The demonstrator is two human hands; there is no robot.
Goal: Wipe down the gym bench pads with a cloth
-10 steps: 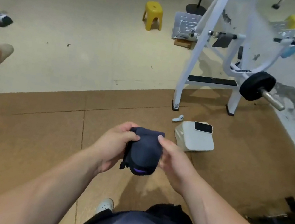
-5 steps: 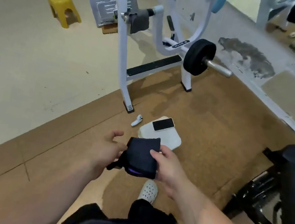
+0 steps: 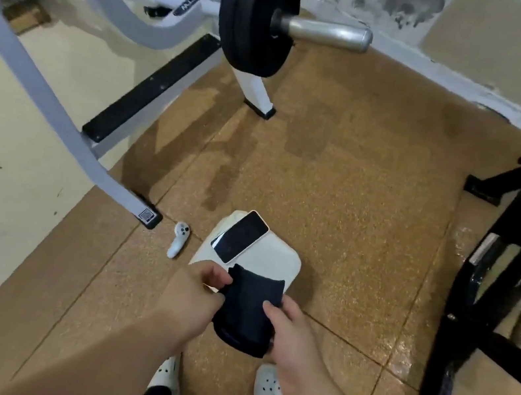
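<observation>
Cloth: my dark folded cloth [image 3: 247,311] hangs between my hands, above the brown floor mat [image 3: 340,190].
Left hand [image 3: 191,296]: I pinch its left edge.
Right hand [image 3: 292,337]: my thumb clamps its right side.
Bench: black frame [image 3: 479,270] at my right, apart.

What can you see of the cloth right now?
The cloth is dark navy, soft fabric, folded into a compact wad with a rounded lower edge. It is held in the air between both hands: the left hand pinches its upper left edge, the right hand grips its right side. It hangs above the brown floor, in front of a white box, not touching any pad.
</observation>
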